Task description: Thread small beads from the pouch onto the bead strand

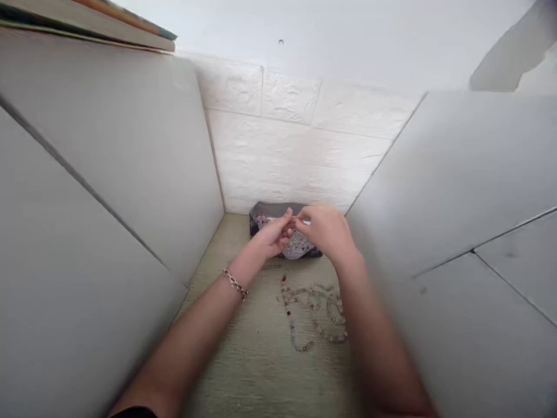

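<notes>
Above a dark-edged box [256, 229] of small clear, red and pink beads [300, 247], my two hands meet fingertip to fingertip. My left hand [275, 237] is turned palm inward, thumb raised and fingers curled. Thumb and forefinger of my right hand [328, 231] are pinched together close to the left fingertips. Whatever lies between the fingers is too small to make out. Nearer to me, a long string of beads [289, 313], mostly clear with a few red ones, lies in loose loops on the tabletop [243, 360]; its far end runs toward the box under my left hand.
Grey panels stand close on the left [130, 145] and the right [456, 174], and a white brick-patterned wall [287, 151] closes the back. Books [130, 29] rest atop the left panel. A chain bracelet [235, 283] circles my left wrist.
</notes>
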A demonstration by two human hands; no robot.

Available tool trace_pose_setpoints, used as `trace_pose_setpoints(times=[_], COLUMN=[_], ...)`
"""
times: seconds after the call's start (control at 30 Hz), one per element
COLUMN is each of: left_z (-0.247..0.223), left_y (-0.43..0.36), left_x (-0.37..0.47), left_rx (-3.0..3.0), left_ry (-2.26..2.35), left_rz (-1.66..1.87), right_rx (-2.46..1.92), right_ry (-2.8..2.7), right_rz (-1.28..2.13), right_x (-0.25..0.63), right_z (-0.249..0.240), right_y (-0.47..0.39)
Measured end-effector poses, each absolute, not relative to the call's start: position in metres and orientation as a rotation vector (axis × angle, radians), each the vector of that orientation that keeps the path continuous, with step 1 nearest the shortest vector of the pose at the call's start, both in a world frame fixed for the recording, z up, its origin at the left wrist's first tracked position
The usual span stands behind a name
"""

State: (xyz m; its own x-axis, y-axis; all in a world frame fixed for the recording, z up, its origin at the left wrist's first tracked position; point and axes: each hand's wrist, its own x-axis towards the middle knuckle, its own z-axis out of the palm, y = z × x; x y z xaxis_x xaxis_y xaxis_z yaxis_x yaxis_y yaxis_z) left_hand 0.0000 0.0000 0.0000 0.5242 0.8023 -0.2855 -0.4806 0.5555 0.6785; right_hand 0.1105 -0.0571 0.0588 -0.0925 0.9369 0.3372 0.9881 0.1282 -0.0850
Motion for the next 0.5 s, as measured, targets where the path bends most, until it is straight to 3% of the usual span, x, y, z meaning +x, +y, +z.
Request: trace_pose_setpoints(times=[0.5], left_z=[0.0012], left_y=[-0.0051], left_x=[0.0057], left_rx=[0.502], left_ry=[0.605], left_rz=[0.908], right_rx=[-1.866], right_ry=[-2.058], right_rz=[-0.222], right_x=[0.107], right_z=[0.0586], right_y=[-0.055])
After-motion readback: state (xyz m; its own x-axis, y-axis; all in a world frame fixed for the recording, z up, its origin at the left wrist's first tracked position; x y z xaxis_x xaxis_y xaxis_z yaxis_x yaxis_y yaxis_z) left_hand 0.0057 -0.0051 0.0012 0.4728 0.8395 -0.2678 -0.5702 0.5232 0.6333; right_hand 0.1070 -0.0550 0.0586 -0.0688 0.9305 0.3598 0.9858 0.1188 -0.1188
